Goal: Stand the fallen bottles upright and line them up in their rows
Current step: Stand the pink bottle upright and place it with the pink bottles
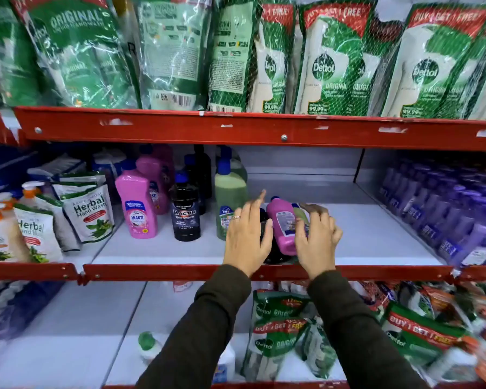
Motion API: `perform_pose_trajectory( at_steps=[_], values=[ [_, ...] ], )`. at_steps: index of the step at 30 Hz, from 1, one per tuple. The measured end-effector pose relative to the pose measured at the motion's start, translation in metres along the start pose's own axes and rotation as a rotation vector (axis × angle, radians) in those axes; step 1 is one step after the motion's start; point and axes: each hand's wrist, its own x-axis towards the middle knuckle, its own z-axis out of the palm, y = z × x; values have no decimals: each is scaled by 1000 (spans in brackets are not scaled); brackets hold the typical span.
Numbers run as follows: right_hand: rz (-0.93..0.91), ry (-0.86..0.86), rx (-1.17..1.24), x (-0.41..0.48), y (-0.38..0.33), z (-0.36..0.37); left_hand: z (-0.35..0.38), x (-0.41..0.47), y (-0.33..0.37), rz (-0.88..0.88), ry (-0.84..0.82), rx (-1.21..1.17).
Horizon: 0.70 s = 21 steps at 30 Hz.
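Observation:
On the white middle shelf (376, 237) three bottles lie fallen side by side: a pink bottle (281, 223) in the middle, a black bottle (275, 252) mostly hidden under my left hand, and a green bottle (300, 213) partly behind my right hand. My left hand (247, 237) hovers over the black bottle with fingers spread. Fingers curled, my right hand (317, 237) rests over the green bottle and against the pink one. To the left stand upright rows: pink bottles (136, 209), black bottles (185, 211), green bottles (229, 203).
Herbal hand wash pouches (87, 211) and pump bottles (0, 234) fill the left. Purple bottles (443, 214) crowd the right section. Green refill packs (334, 60) hang over the red shelf lip (236, 130) above. More packs (278, 332) lie on the lower shelf.

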Motion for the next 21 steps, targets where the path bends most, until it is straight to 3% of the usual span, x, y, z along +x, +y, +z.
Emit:
perform_pose_trajectory(
  at_steps=[4,6,10,13,21],
  values=[
    [340,-341,14,29,16,12,25,25,5,-340,-311,-133],
    [408,-467,-13,36,21,19,36,34,3,-450,-451,-145],
    [411,-548,-56,47,25,25,47,49,0,-598,-569,-246],
    [418,-499,-15,43,27,28,53,49,0,-627,-543,-297],
    [416,-210,520,26,6,16,45,34,-2,-612,-279,-727]
  ],
)
